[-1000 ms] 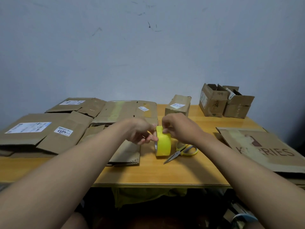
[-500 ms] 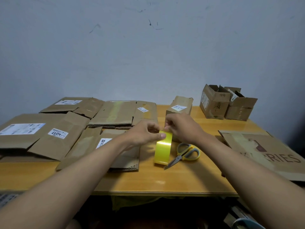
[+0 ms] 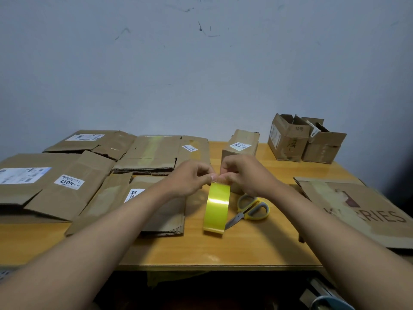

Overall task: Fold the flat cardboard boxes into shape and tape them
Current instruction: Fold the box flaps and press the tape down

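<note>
A yellow tape roll [image 3: 216,206] stands on edge in the middle of the wooden table [image 3: 234,249]. My left hand [image 3: 190,179] and my right hand [image 3: 242,173] both pinch the top of the roll, fingertips meeting there. Just behind my hands stands a small folded box [image 3: 242,142] with a white label. Several flat cardboard boxes [image 3: 154,151] cover the table's left half; one flat box [image 3: 156,211] lies directly under my left forearm.
Yellow-handled scissors [image 3: 250,210] lie just right of the tape roll. Two open folded boxes [image 3: 306,139] stand at the back right. A large flat printed cardboard sheet [image 3: 357,211] lies at the right edge. A wall rises behind the table.
Both hands have stayed on top of the tape roll, their fingertips drawing closer together. The view has tilted down slightly, so the table sits lower in the frame.
</note>
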